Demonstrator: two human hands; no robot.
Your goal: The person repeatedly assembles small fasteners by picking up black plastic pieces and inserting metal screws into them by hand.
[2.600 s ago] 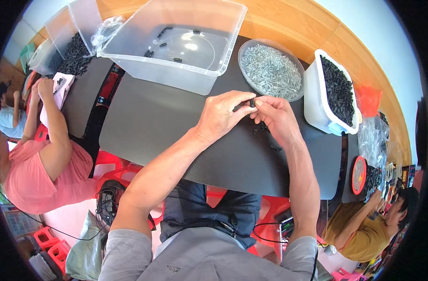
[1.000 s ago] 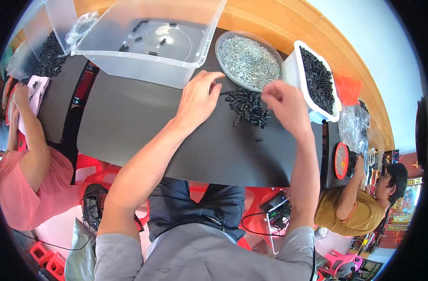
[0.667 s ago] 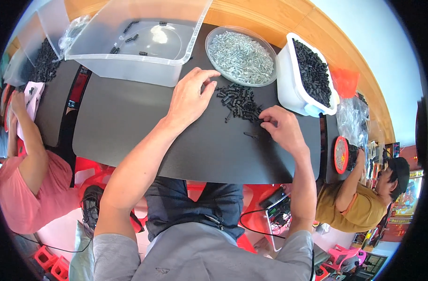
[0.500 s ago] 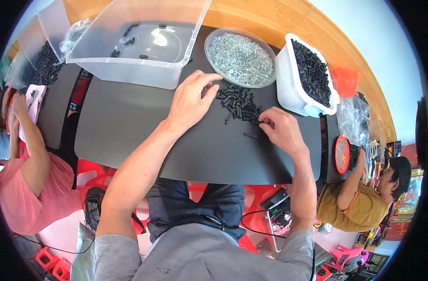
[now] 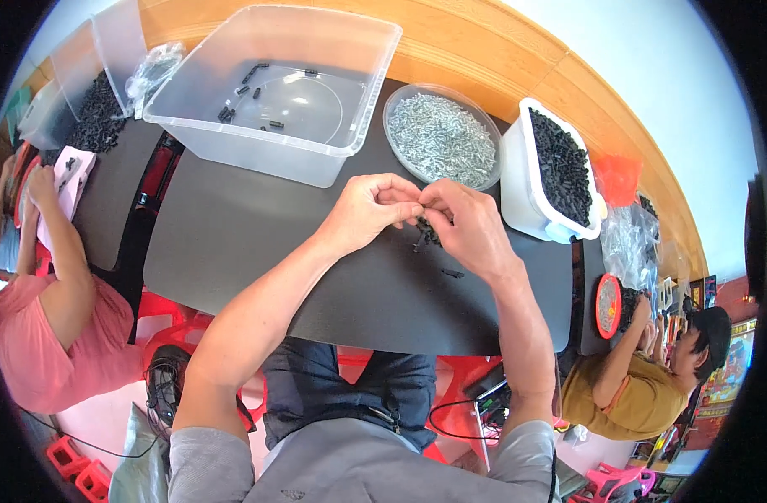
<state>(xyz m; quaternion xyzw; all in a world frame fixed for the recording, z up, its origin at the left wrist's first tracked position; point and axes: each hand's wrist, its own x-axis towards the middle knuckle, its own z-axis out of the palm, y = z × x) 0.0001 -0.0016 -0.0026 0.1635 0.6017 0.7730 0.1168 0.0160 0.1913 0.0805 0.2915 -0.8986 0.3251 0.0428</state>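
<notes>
My left hand and my right hand meet over the table, thumbs and forefingers pinched together. Whatever lies between the fingertips is too small and too covered to make out. Under them is a pile of small black plastic pieces, mostly hidden by my right hand. One loose black piece lies nearer to me. Just beyond my hands stands a round clear bowl full of small silvery metal pieces.
A large clear bin with a few black pieces inside stands at the far left. A white tub heaped with black pieces is at the right. People work on both sides, one in a pink top, one in a brown shirt. A red dish sits at right.
My right hand has moved left from the pile's right side to meet my left hand, which has shifted slightly right. The whole view has tilted, so the table appears lower.
</notes>
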